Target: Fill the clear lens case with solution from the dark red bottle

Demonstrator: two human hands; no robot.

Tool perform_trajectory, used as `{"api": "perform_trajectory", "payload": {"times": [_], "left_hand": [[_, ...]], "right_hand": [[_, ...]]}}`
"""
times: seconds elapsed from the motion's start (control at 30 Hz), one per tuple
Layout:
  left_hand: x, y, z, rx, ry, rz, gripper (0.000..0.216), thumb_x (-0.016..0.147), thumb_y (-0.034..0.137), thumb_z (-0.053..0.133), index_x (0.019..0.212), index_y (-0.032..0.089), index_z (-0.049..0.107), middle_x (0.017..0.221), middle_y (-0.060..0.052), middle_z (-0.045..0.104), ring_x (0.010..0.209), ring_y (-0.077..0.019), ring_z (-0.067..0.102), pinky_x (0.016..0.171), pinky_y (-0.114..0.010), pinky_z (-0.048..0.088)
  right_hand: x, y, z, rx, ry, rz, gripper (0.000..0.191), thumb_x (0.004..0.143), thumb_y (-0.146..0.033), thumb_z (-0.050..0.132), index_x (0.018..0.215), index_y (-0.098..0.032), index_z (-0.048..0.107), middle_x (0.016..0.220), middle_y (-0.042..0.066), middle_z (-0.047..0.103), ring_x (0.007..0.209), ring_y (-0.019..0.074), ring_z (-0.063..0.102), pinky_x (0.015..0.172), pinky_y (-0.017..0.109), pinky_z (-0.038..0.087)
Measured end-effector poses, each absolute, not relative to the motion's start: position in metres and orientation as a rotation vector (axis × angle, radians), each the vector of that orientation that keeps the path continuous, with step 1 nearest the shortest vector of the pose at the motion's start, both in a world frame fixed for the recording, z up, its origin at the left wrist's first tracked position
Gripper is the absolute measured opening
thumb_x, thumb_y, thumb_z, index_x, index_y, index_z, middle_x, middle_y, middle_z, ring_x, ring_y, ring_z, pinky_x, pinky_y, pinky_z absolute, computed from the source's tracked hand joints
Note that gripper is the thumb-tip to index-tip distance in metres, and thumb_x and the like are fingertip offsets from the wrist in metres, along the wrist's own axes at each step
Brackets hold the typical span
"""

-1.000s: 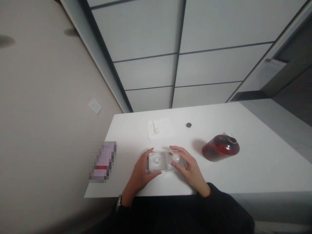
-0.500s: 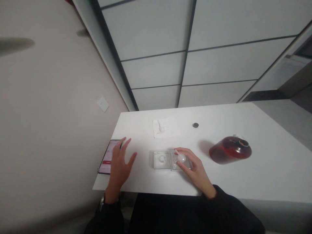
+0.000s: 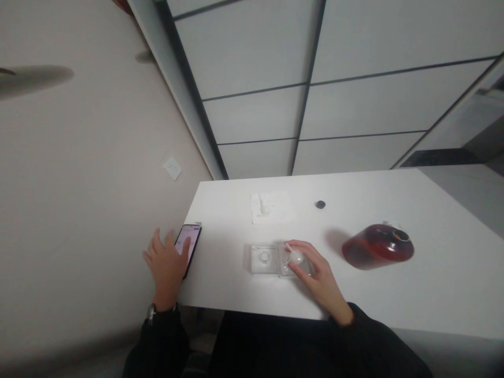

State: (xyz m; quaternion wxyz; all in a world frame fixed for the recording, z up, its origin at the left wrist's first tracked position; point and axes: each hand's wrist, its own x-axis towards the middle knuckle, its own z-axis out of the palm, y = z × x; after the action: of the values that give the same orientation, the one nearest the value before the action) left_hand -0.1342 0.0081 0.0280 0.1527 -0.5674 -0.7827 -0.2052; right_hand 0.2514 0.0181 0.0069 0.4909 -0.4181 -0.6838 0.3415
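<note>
My left hand (image 3: 167, 266) hovers at the left edge of the table with its fingers spread and slightly blurred. Its thumb overlaps the lit screen of a phone (image 3: 193, 258); whether it touches the glass I cannot tell. With curled fingers, my right hand (image 3: 319, 274) grips a small white spoon-like piece (image 3: 296, 256), which has a round end and a thin handle. Under that hand lies the right half of a clear plastic case (image 3: 258, 266), opened flat. A round ring shape shows in its left half. The right fingers partly hide the case.
Behind the case, a white tissue (image 3: 280, 202) bears another small white piece (image 3: 265, 208). A dark round cap (image 3: 320, 205) lies farther right. A dark red bottle (image 3: 376, 247) with an open mouth stands on the white table (image 3: 236, 294). A wall socket (image 3: 172, 168) is at left.
My left hand has moved left, from over the phone's right side to its left edge, uncovering more of the screen. My right hand keeps its hold beside the case. The view has shifted slightly.
</note>
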Motion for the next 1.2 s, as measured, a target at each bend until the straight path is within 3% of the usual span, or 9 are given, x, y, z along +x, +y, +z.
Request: {"api": "perform_trajectory", "payload": {"times": [0.07,0.2,0.33,0.6,0.8,0.93,1.1,1.2], "left_hand": [[-0.133,0.011,0.032,-1.588,-2.237,-0.632,0.052,0.104,0.046,0.051,0.139,0.007,0.059,0.159,-0.030,0.043,0.142,-0.0535,0.046,0.112,-0.078,0.035],[-0.099,0.017,0.040,-1.987,-2.091,-0.825,0.039,0.106,0.040,0.046,0.132,0.015,0.063,0.140,-0.019,0.065,0.136,-0.0358,0.058,0.119,-0.060,0.044],[-0.027,0.007,0.059,-2.479,-1.869,-1.183,0.034,0.110,0.033,0.043,0.138,0.025,0.060,0.145,-0.011,0.063,0.139,-0.0266,0.057,0.119,-0.050,0.046],[0.055,-0.009,0.088,-2.871,-1.543,-1.217,0.039,0.107,0.032,0.053,0.146,0.027,0.055,0.144,-0.013,0.063,0.135,-0.0291,0.059,0.115,-0.049,0.051],[0.056,-0.004,0.082,-2.781,-1.529,-1.369,0.039,0.103,0.021,0.056,0.142,0.023,0.055,0.138,-0.013,0.065,0.129,-0.0265,0.062,0.110,-0.047,0.055],[0.051,-0.002,0.079,-2.733,-1.535,-1.394,0.037,0.103,0.020,0.056,0.140,0.023,0.056,0.136,-0.012,0.065,0.128,-0.0253,0.063,0.110,-0.046,0.055],[0.043,0.004,0.081,-2.660,-1.577,-1.399,0.034,0.104,0.019,0.054,0.138,0.025,0.056,0.133,-0.010,0.067,0.127,-0.0241,0.064,0.111,-0.044,0.055],[0.039,0.008,0.082,-2.626,-1.569,-1.404,0.032,0.104,0.020,0.055,0.136,0.024,0.057,0.132,-0.010,0.068,0.127,-0.0236,0.064,0.110,-0.043,0.055]], "right_hand": [[0.251,0.018,0.007,-1.008,-1.660,0.830,0.021,0.097,-0.041,0.071,0.114,-0.030,0.076,0.120,0.009,0.077,0.114,0.0298,0.072,0.101,0.051,0.060],[0.251,0.018,0.006,-0.995,-1.648,0.840,0.021,0.096,-0.041,0.073,0.114,-0.031,0.076,0.121,0.008,0.077,0.113,0.0293,0.072,0.100,0.049,0.059],[0.252,0.018,0.002,-1.018,-1.617,0.864,0.022,0.094,-0.045,0.075,0.111,-0.031,0.075,0.122,0.009,0.076,0.114,0.0308,0.072,0.100,0.051,0.058],[0.251,0.017,-0.006,-1.034,-1.452,0.961,0.034,0.085,-0.050,0.083,0.094,-0.028,0.057,0.119,0.008,0.074,0.114,0.0303,0.070,0.097,0.047,0.056],[0.250,0.019,-0.003,-0.988,-1.501,0.966,0.036,0.087,-0.044,0.082,0.116,-0.030,0.066,0.124,0.007,0.070,0.121,0.0291,0.066,0.108,0.049,0.051],[0.250,0.020,-0.002,-0.944,-1.454,0.970,0.031,0.084,-0.041,0.086,0.099,-0.029,0.061,0.119,0.005,0.071,0.118,0.0281,0.066,0.104,0.046,0.053],[0.250,0.021,-0.002,-0.957,-1.477,0.977,0.042,0.084,-0.044,0.087,0.115,-0.030,0.063,0.123,0.008,0.070,0.119,0.0289,0.067,0.106,0.048,0.052],[0.250,0.021,-0.002,-0.943,-1.475,0.974,0.034,0.083,-0.044,0.086,0.100,-0.028,0.062,0.121,0.008,0.071,0.119,0.0293,0.066,0.104,0.047,0.052]]}}
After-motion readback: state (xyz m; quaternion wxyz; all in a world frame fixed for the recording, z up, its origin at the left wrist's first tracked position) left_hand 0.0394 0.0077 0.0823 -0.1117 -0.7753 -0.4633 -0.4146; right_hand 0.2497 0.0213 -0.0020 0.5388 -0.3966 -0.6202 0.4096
